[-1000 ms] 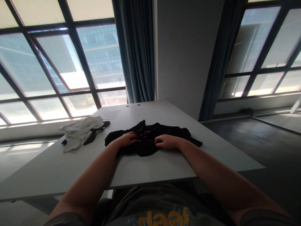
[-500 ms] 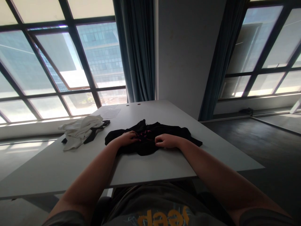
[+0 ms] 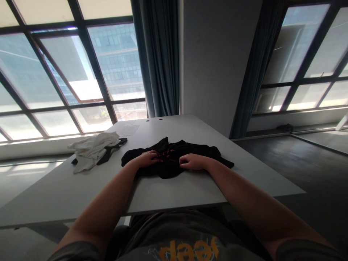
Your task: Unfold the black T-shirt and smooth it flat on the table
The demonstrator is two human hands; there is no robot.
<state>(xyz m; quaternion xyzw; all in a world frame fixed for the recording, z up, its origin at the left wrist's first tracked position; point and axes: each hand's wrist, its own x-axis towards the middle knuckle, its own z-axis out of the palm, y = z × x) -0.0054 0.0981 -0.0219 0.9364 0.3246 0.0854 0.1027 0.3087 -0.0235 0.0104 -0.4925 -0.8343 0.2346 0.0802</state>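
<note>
A black shirt (image 3: 165,170) with a pink print lies crumpled across the white table (image 3: 174,192) in front of me. On its left part rests my left hand (image 3: 148,158), open, the fingers stretched over the cloth toward the print. My right hand (image 3: 191,161) sits on the right part with its fingers curled and closed against the fabric. The exact fold under those fingers is too dark to make out. A sleeve-like end sticks out beyond my right wrist.
A heap of white cloth (image 3: 95,146) with dark pieces lies at the table's left. Behind it is a sheet of paper (image 3: 129,130). Two small round spots mark the far end. Windows, blue curtains (image 3: 160,58) and a pillar (image 3: 214,65) stand beyond.
</note>
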